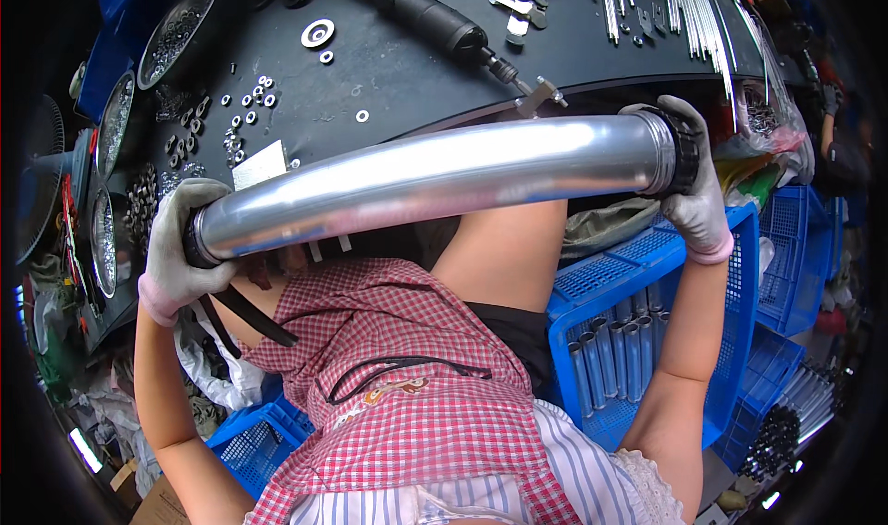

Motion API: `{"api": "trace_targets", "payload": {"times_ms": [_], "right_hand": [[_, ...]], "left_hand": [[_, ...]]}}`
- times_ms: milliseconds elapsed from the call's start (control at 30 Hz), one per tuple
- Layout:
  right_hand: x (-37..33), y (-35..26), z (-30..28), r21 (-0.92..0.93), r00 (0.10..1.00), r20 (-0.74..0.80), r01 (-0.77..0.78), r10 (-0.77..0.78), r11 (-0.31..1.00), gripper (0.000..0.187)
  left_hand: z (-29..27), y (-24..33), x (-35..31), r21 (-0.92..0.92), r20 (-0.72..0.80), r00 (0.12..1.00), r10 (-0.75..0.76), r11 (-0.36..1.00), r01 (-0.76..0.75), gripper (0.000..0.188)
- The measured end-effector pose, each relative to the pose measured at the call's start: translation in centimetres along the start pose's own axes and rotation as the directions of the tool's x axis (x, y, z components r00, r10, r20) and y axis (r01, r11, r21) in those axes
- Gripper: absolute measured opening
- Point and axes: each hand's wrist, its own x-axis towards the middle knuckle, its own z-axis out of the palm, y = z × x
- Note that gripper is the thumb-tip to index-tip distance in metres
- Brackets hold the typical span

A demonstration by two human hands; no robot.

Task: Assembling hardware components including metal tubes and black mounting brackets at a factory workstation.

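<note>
A long shiny metal tube [435, 173] is held crosswise above my lap, each end in a gloved hand. My left hand [180, 243], in a white glove with a pink cuff, wraps the tube's left end at a black end ring [196, 238]. At the other end, my right hand [698, 183] closes round a black ribbed cap [683, 150]. Just beyond the tube, a black power screwdriver [425, 18] lies on the dark table, with a small metal clamp-like fitting [539, 95] near its tip.
Nuts and washers [245, 118] lie scattered on the table [305, 90]. Metal bowls of small parts [180, 35] stand at the left, thin metal rods [694, 16] at the far right. Beside my right forearm is a blue crate [647, 257] holding several metal tubes [615, 358].
</note>
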Motion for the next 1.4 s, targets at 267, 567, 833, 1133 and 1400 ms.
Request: {"api": "trace_targets", "payload": {"times_ms": [267, 567, 833, 1133, 1400], "right_hand": [[-0.6, -0.7, -0.3, -0.311, 0.847, 0.335, 0.513, -0.413, 0.8, 0.075], [-2.5, -0.5, -2.7, -0.333, 0.698, 0.497, 0.702, -0.516, 0.629, 0.067], [-1.0, -1.2, -1.4, -0.325, 0.445, 0.536, 0.893, -0.717, 0.312, 0.063], [-1.3, -3.8, -1.7, -0.319, 0.885, 0.446, 0.299, -0.136, 0.899, 0.061], [-2.7, -4.3, 2.9, 0.24, 0.908, -0.075, -0.384, 0.412, 0.892, 0.12]], "left_hand": [[-1.3, -1.5, 1.4, -0.194, 0.204, 0.973, -0.112, 0.969, 0.152, 0.061], [-1.9, -2.3, 3.2, -0.249, 0.342, 0.93, -0.134, 0.942, 0.227, 0.068], [-2.0, -2.8, 3.4, -0.289, 0.381, 0.914, -0.142, 0.92, 0.263, 0.071], [-2.0, -2.1, 3.3, -0.286, 0.393, 0.907, -0.151, 0.917, 0.277, 0.07], [-1.8, -2.4, 2.9, -0.279, 0.336, 0.928, -0.159, 0.925, 0.259, 0.069]]}}
